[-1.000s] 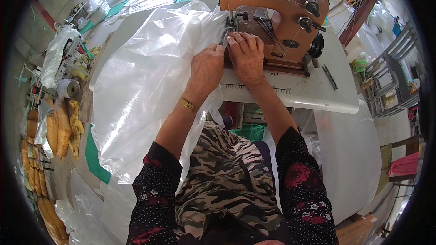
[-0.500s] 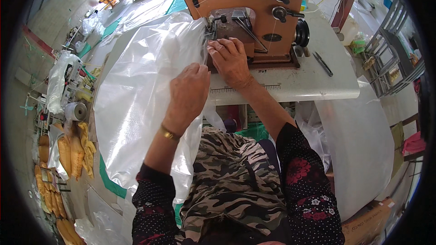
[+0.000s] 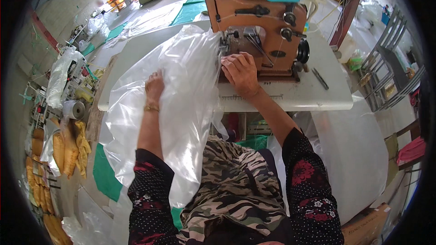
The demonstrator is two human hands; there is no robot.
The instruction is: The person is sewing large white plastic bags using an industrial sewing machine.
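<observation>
A large sheet of clear plastic film (image 3: 181, 104) drapes over the left part of the white table and down past its front edge. Its right edge runs up under the needle area of a brown sewing machine (image 3: 268, 22). Beside the presser foot, my right hand (image 3: 242, 73) has its fingers curled and pressed together at that edge of the film; the fingertips are partly hidden. Further left, my left hand (image 3: 155, 86) lies on the film with its fingers closed on a fold of it.
Dark tweezers (image 3: 320, 79) lie on the white table (image 3: 313, 102) right of the machine. A grey metal chair (image 3: 391, 54) stands at the far right, above a cardboard box (image 3: 367, 227). More clear plastic (image 3: 352, 159) hangs off the table's right side. Yellow-orange bundles (image 3: 68, 152) sit at left.
My left hand has moved left, away from my right hand, out over the film. The right hand remains by the needle area. The view has shifted, showing more of the machine's top.
</observation>
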